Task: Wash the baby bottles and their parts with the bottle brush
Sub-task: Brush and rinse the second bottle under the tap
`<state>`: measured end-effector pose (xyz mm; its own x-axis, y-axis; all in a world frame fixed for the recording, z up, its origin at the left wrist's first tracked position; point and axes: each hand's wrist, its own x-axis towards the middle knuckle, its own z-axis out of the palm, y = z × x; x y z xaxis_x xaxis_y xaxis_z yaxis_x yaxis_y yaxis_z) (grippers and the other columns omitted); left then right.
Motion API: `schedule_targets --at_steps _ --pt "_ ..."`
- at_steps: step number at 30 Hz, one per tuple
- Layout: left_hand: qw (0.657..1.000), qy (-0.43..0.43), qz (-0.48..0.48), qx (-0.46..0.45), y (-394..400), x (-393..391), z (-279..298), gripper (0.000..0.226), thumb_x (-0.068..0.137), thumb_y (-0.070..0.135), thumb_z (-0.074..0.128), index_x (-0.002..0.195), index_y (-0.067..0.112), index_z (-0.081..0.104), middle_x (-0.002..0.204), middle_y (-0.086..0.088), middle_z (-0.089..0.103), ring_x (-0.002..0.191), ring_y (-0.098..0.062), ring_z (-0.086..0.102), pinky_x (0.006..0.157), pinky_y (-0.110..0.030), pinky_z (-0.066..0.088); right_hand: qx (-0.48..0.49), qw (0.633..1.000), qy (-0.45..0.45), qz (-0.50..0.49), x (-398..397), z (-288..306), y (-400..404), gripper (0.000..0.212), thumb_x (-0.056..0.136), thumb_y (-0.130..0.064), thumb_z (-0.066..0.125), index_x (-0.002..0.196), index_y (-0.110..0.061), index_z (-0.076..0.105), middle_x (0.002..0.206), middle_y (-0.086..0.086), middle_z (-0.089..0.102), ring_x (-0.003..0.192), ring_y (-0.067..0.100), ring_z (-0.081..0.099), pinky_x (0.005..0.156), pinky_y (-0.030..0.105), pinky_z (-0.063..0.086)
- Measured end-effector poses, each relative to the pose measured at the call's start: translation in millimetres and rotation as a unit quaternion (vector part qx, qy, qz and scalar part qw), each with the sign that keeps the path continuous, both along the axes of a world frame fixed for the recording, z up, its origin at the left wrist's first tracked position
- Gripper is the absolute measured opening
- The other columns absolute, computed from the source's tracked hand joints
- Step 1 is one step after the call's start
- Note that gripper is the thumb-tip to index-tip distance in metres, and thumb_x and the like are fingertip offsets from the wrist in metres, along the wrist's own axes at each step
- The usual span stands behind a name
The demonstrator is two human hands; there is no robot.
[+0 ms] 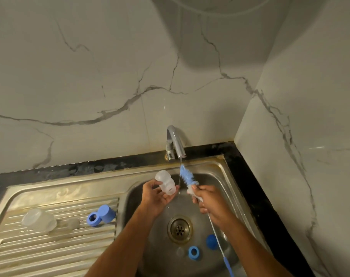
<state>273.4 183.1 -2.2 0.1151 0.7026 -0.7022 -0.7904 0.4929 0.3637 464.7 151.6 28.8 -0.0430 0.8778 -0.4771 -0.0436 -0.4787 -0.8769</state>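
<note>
— Where's your bottle (165, 182)?

— In your left hand (156, 194), gripped round the body over the sink basin (226, 188), lying tilted with its open mouth facing your right hand (212, 204).

— And the brush?

— Your right hand clamps the bottle brush (187, 176) just below the bristles, which sit under the tap (175, 143) stream, just right of the mouth. Swing them left along the bottle's axis.

I'm at my home kitchen: steel sink (216, 172) with drainboard (50, 246), tap (175, 142), marble-look wall tiles (90, 76).
</note>
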Motion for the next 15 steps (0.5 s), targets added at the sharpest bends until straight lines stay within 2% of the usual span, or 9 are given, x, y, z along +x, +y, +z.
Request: schedule_targets --at_steps 4,8,11,13,15 --pt "1.000 -0.006 -0.018 0.007 -0.5 -7.1 10.4 0.063 0.076 0.010 0.057 0.138 0.004 0.043 0.131 -0.033 0.055 0.107 -0.050 0.066 0.092 -0.053 0.056 -0.004 1.000 0.021 -0.004 -8.4 8.1 4.6 0.028 0.098 -0.025 0.060 0.111 -0.001 0.064 0.070 0.013 0.058 0.041 0.008 0.038 0.036 0.019 0.028" --pt "1.000 0.009 -0.023 0.015 2.4 -12.0 23.0 0.053 0.089 0.020 0.063 0.136 0.005 0.044 0.131 -0.032 0.054 0.109 -0.049 0.066 0.093 -0.054 0.056 -0.004 1.000 0.025 -0.002 -12.0 13.5 4.6 0.030 0.098 -0.027 0.059 0.111 -0.001 0.064 0.070 0.011 0.059 0.042 0.009 0.040 0.036 0.018 0.030" --pt "0.998 0.038 -0.038 0.036 6.5 -15.6 25.3 0.049 0.092 0.028 0.070 0.130 0.005 0.049 0.128 -0.026 0.059 0.109 -0.041 0.067 0.099 -0.053 0.054 0.009 1.000 0.013 -0.001 -17.3 16.2 1.6 0.028 0.098 -0.028 0.059 0.109 -0.003 0.066 0.071 0.012 0.060 0.043 0.009 0.040 0.037 0.019 0.030" --pt "0.993 0.075 -0.067 0.061 4.8 -18.1 31.1 0.037 0.091 0.029 0.070 0.117 0.007 0.056 0.115 -0.019 0.064 0.102 -0.032 0.066 0.101 -0.047 0.052 0.040 0.999 -0.034 0.007 -19.3 19.5 -3.9 0.025 0.099 -0.027 0.058 0.103 -0.005 0.069 0.071 0.012 0.060 0.044 0.008 0.040 0.039 0.019 0.030" --pt "0.988 0.087 -0.097 0.078 5.3 -22.2 33.4 0.036 0.079 0.024 0.077 0.106 0.008 0.059 0.105 -0.015 0.064 0.093 -0.028 0.064 0.088 -0.041 0.055 0.102 0.984 -0.145 0.033 -19.7 18.6 -12.7 0.028 0.099 -0.026 0.058 0.087 -0.004 0.071 0.065 0.006 0.062 0.044 0.005 0.045 0.041 0.015 0.033"
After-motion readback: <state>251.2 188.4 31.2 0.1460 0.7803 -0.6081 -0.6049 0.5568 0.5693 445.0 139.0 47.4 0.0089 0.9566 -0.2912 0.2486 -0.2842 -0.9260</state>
